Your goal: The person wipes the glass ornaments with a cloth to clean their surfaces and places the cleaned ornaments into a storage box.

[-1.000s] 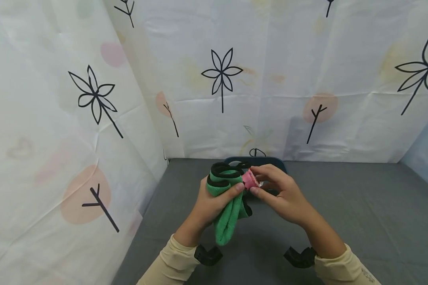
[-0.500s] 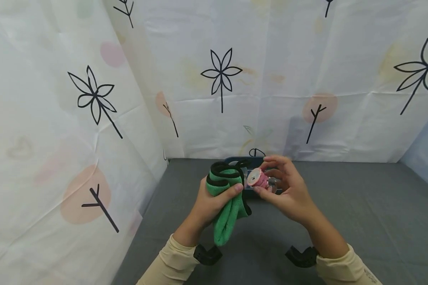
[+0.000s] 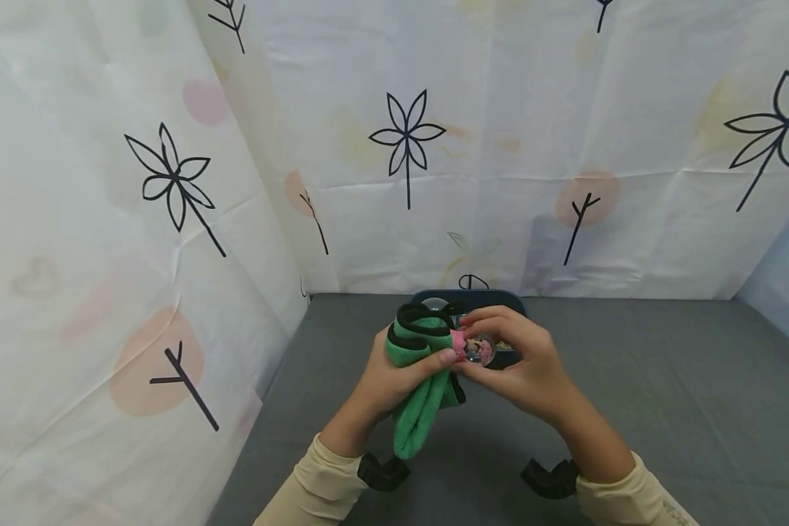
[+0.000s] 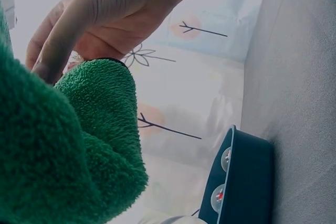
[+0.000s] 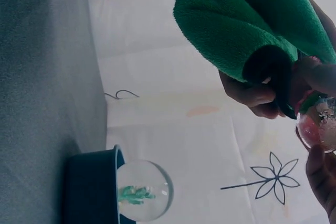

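Note:
A small snow globe [image 3: 480,351] with a pink base and a clear dome is held low over the table, its dome pointing right. My right hand [image 3: 529,361] holds it between fingers and thumb. My left hand [image 3: 384,383] grips a folded green cloth [image 3: 413,420] with black edging, and its thumb tip lies at the pink base. Loose cloth hangs below that hand. In the right wrist view, the dome [image 5: 318,124] sits among the fingertips, and figures show inside it. The left wrist view mostly hides the globe behind the cloth [image 4: 105,108].
Behind the hands, a dark blue bin [image 3: 476,296] stands on the grey table [image 3: 631,380] near the patterned curtain [image 3: 500,146]. Clear globes rest in the bin; one globe [image 5: 144,191] has a green figure inside. Black wrist mounts [image 3: 384,473] sit on both wrists.
My right hand first draws the globe away rightward with its base turned toward the camera, then brings it back left so the pink base meets the cloth. The left hand stays almost in place.

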`<action>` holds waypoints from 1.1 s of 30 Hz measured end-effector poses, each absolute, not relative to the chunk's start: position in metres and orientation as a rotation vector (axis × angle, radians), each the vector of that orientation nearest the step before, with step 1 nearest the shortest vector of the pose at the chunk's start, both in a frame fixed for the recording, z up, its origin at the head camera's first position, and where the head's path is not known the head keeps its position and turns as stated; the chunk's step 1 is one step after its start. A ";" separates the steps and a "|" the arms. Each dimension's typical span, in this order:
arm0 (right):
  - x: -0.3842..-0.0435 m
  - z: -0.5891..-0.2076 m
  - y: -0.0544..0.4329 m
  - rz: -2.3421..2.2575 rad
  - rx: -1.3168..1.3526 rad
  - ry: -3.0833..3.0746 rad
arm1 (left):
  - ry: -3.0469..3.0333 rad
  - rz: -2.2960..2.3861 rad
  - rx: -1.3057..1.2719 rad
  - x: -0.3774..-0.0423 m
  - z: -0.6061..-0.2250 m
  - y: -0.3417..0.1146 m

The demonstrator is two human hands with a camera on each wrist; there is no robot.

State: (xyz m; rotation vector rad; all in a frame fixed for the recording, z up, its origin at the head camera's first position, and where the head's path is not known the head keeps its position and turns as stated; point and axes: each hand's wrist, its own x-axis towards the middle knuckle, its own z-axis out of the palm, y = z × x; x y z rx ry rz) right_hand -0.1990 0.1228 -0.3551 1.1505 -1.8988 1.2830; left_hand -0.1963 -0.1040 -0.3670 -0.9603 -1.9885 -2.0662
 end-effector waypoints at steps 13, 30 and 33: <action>-0.200 -0.357 0.119 1.248 1.214 -1.824 | -1.988 -2.029 -0.959 -0.197 -0.367 -0.102; -0.200 -0.350 0.132 1.342 1.334 -1.932 | -1.990 -2.057 -0.858 -0.197 -0.362 -0.109; -0.201 -0.350 0.132 1.337 1.341 -1.928 | -1.995 -2.042 -0.883 -0.197 -0.362 -0.109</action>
